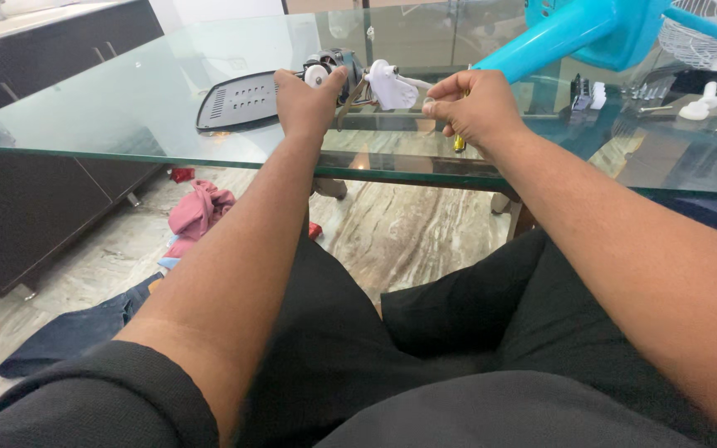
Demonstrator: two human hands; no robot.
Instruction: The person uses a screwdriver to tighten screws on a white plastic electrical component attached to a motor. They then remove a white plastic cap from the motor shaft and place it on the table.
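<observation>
Presently on a glass worktop [126, 108]: one small fan motor [335, 68], dark metal body with a round white cap at its near end, stripped of its housing and lying near the middle of the pane. Left hand [307, 104] closed around the motor's near side, thumb up against the white cap. Right hand [476, 106] pinched shut on a thin tool with a yellow handle [459, 143], most of it hidden by the fingers; kind of tool cannot be told. Between the hands, touching the motor: a white moulded plastic piece [392, 85], glossy, rounded. Progress, as a judgement: dismantling looks well advanced, parts already separated and spread out; motor and white piece not yet apart. Also present: dark grey plastic cover [241, 101], flat, shield-shaped, with rows of slots, just left of the motor; turquoise fan stand [570, 37], smooth plastic; white wire grille [711, 41]; small white and black fittings [695, 108] at far right. Below the glass: marbled floor [392, 224], pink cloth [199, 207].
</observation>
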